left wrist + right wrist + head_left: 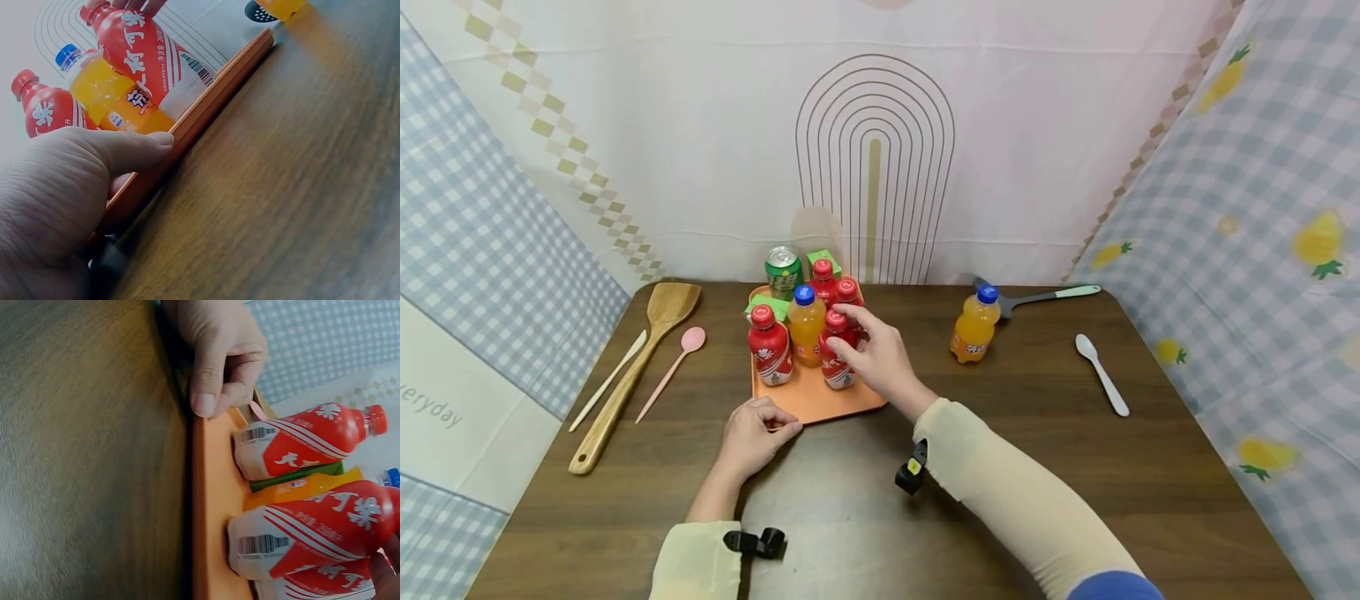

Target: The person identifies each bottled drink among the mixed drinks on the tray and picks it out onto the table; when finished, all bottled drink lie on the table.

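Observation:
An orange tray (820,407) holds several drinks. My left hand (752,437) grips its front left corner, the thumb (147,149) lying over the rim in the left wrist view. At the tray's front right stands a red-and-white drink bottle (838,371); my right hand (887,358) holds it near the red cap, thumb and fingers around its top. Another red bottle (771,354) stands upright at the left. Between them is an orange soda bottle (806,329) with a blue cap. Two more red bottles, a green can (783,275) and green boxes (769,307) are behind, partly hidden.
Right of the tray stands another orange soda bottle (976,325), before a grey spatula with a mint handle (1075,292). A white spoon (1102,375) lies far right. At left lie a wooden spatula (632,375), a pink spoon (670,371) and a thin white utensil (608,381).

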`<action>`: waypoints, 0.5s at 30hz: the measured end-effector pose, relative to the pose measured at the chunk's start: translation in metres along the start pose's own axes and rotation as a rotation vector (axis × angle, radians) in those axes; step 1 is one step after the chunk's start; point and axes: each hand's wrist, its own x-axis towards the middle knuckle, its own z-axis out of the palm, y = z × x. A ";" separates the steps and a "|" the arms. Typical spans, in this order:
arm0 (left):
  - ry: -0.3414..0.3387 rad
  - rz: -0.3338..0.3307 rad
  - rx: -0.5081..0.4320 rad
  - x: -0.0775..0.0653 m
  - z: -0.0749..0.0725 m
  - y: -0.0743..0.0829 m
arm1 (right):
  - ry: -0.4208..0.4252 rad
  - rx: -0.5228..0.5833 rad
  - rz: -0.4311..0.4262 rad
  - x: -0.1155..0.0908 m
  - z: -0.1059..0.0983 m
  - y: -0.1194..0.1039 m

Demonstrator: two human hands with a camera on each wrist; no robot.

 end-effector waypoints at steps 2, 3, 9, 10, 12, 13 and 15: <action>0.003 0.007 -0.002 0.000 0.000 0.000 | 0.014 -0.009 0.006 -0.001 0.003 0.001; 0.005 0.010 -0.003 0.000 0.000 0.000 | 0.019 -0.013 0.007 -0.001 0.005 0.002; 0.011 0.020 0.002 0.000 0.001 -0.001 | 0.031 -0.058 -0.007 -0.003 0.010 0.008; 0.011 0.020 0.004 0.000 0.001 -0.001 | 0.034 -0.063 -0.013 -0.003 0.010 0.008; 0.011 0.022 0.006 0.000 0.001 -0.001 | 0.037 -0.065 -0.022 -0.003 0.010 0.008; 0.011 0.021 0.006 0.000 0.001 -0.002 | 0.037 -0.064 -0.025 -0.003 0.010 0.009; 0.013 0.022 0.003 0.000 0.001 -0.002 | 0.037 -0.063 -0.033 -0.003 0.009 0.008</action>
